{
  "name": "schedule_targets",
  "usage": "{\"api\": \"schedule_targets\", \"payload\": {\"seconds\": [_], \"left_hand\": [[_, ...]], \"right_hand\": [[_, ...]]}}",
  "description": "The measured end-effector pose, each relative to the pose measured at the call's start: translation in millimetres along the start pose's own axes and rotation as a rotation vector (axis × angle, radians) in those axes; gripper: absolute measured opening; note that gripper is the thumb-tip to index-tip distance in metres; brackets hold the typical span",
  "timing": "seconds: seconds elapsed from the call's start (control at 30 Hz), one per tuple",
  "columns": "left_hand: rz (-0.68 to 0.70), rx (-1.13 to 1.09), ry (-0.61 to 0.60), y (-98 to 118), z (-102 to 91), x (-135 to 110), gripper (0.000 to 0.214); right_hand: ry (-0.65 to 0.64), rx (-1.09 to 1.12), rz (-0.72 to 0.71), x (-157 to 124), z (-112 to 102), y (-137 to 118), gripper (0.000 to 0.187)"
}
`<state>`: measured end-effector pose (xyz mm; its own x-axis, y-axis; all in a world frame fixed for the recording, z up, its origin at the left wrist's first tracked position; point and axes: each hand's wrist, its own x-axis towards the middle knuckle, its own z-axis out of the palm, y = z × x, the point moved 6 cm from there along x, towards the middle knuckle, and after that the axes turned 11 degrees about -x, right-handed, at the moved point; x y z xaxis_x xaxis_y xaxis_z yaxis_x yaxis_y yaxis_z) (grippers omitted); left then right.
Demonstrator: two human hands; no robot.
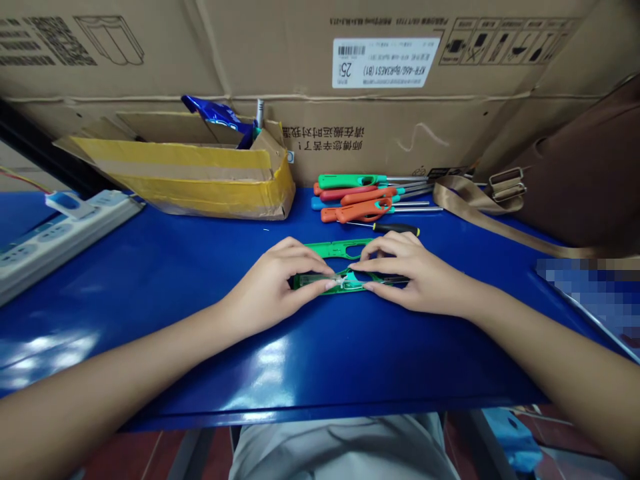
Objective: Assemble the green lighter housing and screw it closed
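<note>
Between my hands, on the blue table, lies an opened green gas lighter (345, 287) of the long-nosed kind, its inner parts showing. My left hand (285, 280) pinches its left part, where a clear tank and a small white piece show near the fingertips. From the other side, my right hand (410, 270) grips it around the teal trigger, thumb and forefinger closed on it. The separate green half shell (335, 249) of the handle lies just behind, partly covered by my right fingers. Past it rests a screwdriver (395, 229) with a black and yellow handle.
Several long lighters (365, 195) in orange, green, red and blue are piled at the back. A cardboard box (200, 180) with yellow tape stands back left, a white power strip (65, 230) at far left. A tan strap (500, 227) trails from a brown bag (575, 160) at right.
</note>
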<state>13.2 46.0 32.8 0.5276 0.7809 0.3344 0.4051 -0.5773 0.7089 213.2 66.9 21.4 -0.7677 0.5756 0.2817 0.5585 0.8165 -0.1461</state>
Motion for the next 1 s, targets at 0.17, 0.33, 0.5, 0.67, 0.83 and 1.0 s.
{"api": "schedule_targets", "payload": {"seconds": [0.17, 0.33, 0.5, 0.67, 0.83, 1.0], "left_hand": [[0.015, 0.055, -0.037, -1, -0.2, 0, 0.018], [0.025, 0.08, -0.048, -1, 0.4, 0, 0.016], [0.006, 0.175, -0.094, -2, 1.4, 0, 0.012], [0.01, 0.154, -0.104, 0, -0.6, -1, 0.014], [-0.045, 0.127, -0.078, -4, -3.1, -2, 0.015], [-0.032, 0.11, -0.07, -4, -3.4, -2, 0.015]], "right_hand": [[-0.015, -0.016, -0.021, 0, -1, 1, 0.025], [-0.031, -0.009, -0.023, 2, 1, 2, 0.026], [-0.048, -0.022, -0.024, 0, 1, 1, 0.029], [-0.085, -0.026, -0.01, -3, -1, 3, 0.039], [-0.084, 0.082, 0.027, -4, -14, 12, 0.027], [-0.226, 0.24, 0.089, -5, -12, 21, 0.013]]}}
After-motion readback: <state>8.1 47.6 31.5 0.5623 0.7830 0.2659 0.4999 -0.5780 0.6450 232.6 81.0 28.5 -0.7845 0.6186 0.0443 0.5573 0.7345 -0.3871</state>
